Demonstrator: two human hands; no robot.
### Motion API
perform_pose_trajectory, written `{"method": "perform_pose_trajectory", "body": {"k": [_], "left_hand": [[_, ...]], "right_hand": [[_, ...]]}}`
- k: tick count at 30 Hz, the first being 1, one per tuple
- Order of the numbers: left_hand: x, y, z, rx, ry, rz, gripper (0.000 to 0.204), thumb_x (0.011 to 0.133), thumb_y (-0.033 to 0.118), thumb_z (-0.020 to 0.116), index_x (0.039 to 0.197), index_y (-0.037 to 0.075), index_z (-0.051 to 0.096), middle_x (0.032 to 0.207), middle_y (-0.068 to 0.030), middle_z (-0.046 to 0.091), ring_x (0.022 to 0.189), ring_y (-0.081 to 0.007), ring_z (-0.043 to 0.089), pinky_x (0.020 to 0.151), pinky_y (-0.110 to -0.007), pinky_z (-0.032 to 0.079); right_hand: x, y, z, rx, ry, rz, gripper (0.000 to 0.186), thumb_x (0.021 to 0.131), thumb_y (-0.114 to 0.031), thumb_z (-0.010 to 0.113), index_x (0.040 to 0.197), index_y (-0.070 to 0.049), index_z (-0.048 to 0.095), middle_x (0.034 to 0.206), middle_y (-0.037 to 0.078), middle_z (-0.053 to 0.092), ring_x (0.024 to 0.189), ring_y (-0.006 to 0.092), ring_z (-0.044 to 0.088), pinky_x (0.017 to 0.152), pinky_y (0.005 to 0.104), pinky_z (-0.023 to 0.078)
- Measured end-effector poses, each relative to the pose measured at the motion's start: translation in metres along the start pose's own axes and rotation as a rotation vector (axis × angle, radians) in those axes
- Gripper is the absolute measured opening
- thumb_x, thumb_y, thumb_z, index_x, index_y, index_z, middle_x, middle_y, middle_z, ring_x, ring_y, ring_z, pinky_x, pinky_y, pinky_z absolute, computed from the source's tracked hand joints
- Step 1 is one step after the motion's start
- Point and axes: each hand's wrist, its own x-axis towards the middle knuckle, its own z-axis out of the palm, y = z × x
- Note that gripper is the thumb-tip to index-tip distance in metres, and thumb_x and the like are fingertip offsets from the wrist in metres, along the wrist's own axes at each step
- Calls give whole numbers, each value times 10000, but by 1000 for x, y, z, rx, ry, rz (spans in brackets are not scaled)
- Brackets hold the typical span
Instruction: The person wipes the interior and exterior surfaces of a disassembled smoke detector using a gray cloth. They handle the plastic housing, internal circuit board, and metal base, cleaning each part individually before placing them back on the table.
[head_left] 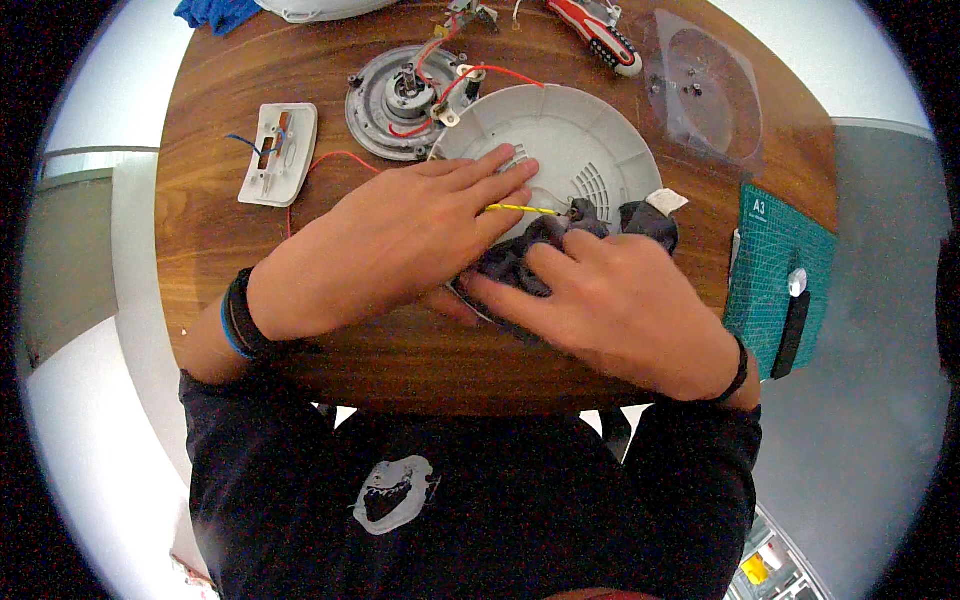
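Note:
A round whitish plastic cover (548, 125) with slotted vents lies hollow side up on the table. My left hand (410, 225) reaches over its near left rim, fingers stretched inside and thumb low outside, holding it. My right hand (610, 300) is closed on a dark grey cloth (655, 225), bunched against the near side of the cover; a pale tag sticks out of it. A yellow wire (525, 209) runs from beside my left fingers to the cloth. The cover's near rim is hidden by my hands and the cloth.
Behind the cover sits a round grey metal plate (375, 105) with red wires. A white switch panel (278, 155) lies at left. Far right are a red-and-black handled tool (600, 40) and a clear plastic sheet (715, 130) with small screws. A green cutting mat (765, 270) lies at right.

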Motion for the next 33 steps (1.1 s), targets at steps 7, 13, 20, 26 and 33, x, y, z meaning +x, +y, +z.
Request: {"method": "perform_pose_trajectory", "body": {"k": [7,13,20,26,33], "left_hand": [[0,-1,3,-42,23,17,977,712,308,870,1563,12,493,1776,-152,335,1620,-331,372,1274,-453,425],[2,1,-1,-60,7,25,998,734,394,892,1571,31,487,1778,-164,321,1603,-366,391,1255,-482,446],[2,4,-1,-65,8,9,1023,725,456,900,1568,44,491,1776,-176,318,1598,-383,392,1251,-498,446],[1,3,2,-33,18,22,905,783,411,853,1540,45,519,1770,-177,332,1600,-377,392,1268,-488,431],[1,0,5,-4,66,90,618,907,190,703,1492,42,573,1766,-148,351,1607,-366,386,1285,-473,419]], "right_hand": [[-11,4,-7,-12,-93,64,236,854,-185,686,1052,-201,815,1053,63,613,1000,250,653,776,378,581],[-27,22,-24,-146,-64,216,136,805,-165,695,889,-151,801,1202,69,631,1135,271,623,901,403,564],[-13,48,-21,-359,186,340,206,835,-211,741,1031,-162,783,1208,87,639,1104,318,659,834,454,607],[-20,46,-16,-39,66,349,488,809,-184,838,1273,-187,685,1245,118,645,1106,392,689,853,492,620],[-31,55,-47,128,-148,321,581,743,-42,865,1274,-199,688,1301,132,649,1096,440,707,885,488,605]]}}
